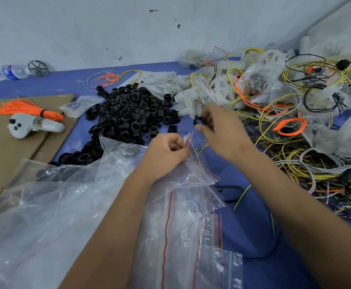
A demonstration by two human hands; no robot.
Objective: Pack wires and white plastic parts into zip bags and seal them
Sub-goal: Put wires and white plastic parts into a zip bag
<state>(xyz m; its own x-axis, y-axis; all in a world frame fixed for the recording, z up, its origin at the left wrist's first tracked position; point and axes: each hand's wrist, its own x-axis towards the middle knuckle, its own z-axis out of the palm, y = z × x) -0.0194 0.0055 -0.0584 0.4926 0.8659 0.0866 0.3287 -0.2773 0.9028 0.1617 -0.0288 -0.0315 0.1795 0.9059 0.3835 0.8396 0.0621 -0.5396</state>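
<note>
Head view: the left hand (pixel 166 152) pinches the red-striped mouth of a clear zip bag (pixel 188 170) on the blue counter (pixel 251 222). The right hand (pixel 218 126) pinches a small black ring (pixel 199 119) beside the black ring pile (pixel 126 113), tangled wires (pixel 295 163) at right.

Single head-worn view, angled forward and down, close above blue work surface (pixel 253 215)

Both forearms are seen bare from the frame's lower edge up to the fingers, with no sleeve, glove, watch or ring worn on the left hand (pixel 166 152) or right hand (pixel 220 127).
</note>
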